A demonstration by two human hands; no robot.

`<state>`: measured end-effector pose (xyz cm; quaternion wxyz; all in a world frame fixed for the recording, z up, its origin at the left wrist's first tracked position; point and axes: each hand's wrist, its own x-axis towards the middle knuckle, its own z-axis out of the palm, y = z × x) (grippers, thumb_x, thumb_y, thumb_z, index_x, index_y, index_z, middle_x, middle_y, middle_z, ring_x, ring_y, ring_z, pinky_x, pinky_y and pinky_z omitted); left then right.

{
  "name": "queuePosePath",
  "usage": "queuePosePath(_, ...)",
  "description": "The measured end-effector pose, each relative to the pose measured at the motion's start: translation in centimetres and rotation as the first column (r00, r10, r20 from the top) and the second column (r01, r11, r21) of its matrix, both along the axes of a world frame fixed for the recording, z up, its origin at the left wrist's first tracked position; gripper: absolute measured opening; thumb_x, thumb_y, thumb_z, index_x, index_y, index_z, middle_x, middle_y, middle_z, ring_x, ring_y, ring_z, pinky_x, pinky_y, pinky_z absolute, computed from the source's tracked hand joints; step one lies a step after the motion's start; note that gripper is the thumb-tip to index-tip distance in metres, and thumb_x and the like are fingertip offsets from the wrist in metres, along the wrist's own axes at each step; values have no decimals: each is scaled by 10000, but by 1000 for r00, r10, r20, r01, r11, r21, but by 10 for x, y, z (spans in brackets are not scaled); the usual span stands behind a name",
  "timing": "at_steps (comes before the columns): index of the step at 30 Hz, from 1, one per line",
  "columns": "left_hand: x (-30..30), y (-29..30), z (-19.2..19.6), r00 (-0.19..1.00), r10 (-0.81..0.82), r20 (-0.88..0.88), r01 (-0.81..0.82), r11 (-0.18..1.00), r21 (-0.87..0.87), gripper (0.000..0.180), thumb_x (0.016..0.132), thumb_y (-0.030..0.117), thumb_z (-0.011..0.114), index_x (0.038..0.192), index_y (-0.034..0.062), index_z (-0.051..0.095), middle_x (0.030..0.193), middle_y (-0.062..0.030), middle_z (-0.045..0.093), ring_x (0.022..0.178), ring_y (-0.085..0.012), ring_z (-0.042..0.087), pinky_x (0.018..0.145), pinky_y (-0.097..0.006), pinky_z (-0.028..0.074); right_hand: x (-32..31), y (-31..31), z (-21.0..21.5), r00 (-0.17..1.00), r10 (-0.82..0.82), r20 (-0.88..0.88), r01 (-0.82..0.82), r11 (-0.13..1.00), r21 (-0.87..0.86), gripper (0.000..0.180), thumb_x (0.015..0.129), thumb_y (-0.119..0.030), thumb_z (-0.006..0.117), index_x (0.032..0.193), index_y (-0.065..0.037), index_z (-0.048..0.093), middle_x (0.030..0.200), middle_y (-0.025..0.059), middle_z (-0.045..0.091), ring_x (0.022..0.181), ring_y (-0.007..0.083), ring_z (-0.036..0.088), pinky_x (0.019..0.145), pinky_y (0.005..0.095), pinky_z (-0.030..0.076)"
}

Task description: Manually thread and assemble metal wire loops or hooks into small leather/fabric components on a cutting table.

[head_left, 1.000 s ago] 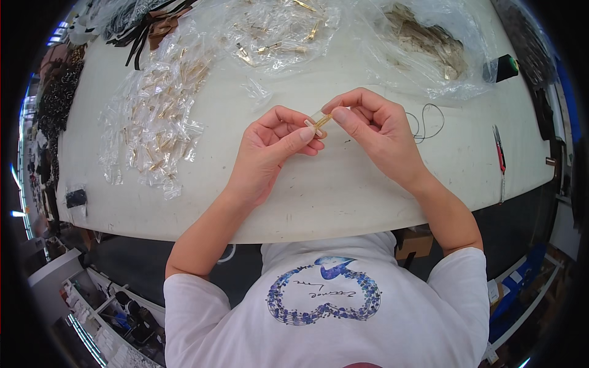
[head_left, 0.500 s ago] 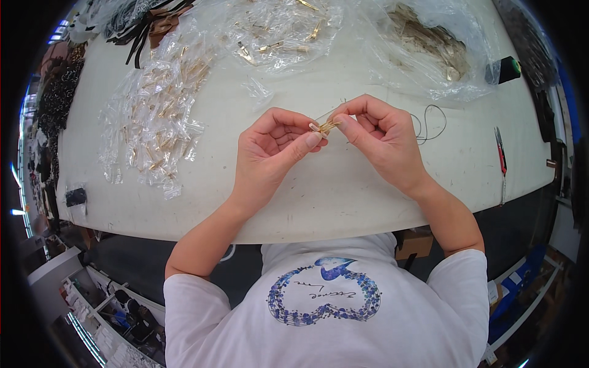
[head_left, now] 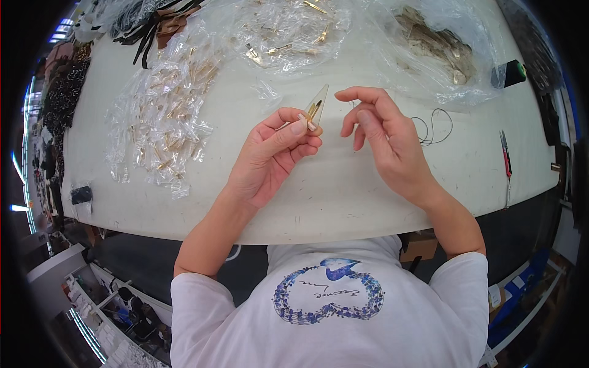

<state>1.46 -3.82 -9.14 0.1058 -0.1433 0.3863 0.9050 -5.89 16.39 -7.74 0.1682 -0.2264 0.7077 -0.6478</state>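
Note:
My left hand (head_left: 271, 154) pinches a small clear plastic sleeve with a gold metal piece inside (head_left: 316, 109) between thumb and forefinger, its tip pointing up and away. My right hand (head_left: 385, 136) hovers just to the right of it, fingers spread and curled, holding nothing. Both hands are above the white table (head_left: 343, 196). A heap of small clear packets with gold parts (head_left: 164, 116) lies to the left of my left hand.
Clear bags of gold parts (head_left: 288, 27) and of dull brownish parts (head_left: 438, 46) lie at the far side. A black cord (head_left: 432, 126) sits right of my right hand, a red-handled tool (head_left: 505, 153) near the right edge, a dark spool (head_left: 509, 72) behind it.
My right hand has let go of the small sleeve and opened, moving slightly right. My left hand alone now holds it, tilted upright.

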Motion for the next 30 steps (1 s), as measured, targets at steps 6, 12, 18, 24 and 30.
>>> queuePosePath(6,2,0,-1,998,-62,-3,62,987,148,112,996,121,593,1077,48,572,983,-83,649,896,-136,666,825,-246,570,1,0,-2,988,47,-148,-45,999,13,117,942,11,593,1041,-10,652,842,70,661,768,140,667,687,254,540)
queuePosePath(12,2,1,-2,996,-93,-10,93,991,95,110,990,129,606,1067,56,576,977,-78,650,891,-139,664,820,-248,566,-3,1,-4,974,35,-224,-37,999,-4,103,872,19,687,970,7,716,901,83,671,790,160,690,689,267,559)
queuePosePath(18,1,3,-1,995,-97,-2,97,994,47,103,985,132,613,1048,59,578,966,-66,655,877,-131,661,807,-246,560,-2,-1,-5,970,46,-241,-47,999,-1,123,866,30,687,981,2,723,895,82,673,784,162,688,698,265,562)
queuePosePath(24,0,3,-4,994,-112,6,111,991,71,93,976,114,624,1031,46,592,978,-86,683,869,-130,680,795,-250,573,-1,0,-4,974,68,-217,-67,998,14,124,869,27,683,983,-1,723,901,81,675,789,161,688,702,262,559)
queuePosePath(30,0,3,-2,992,-128,-8,129,990,51,78,970,95,629,1013,40,595,989,-111,698,859,-144,697,778,-244,586,0,0,-4,996,90,1,-90,995,-37,111,893,18,660,992,23,709,953,76,693,848,144,694,752,257,566)
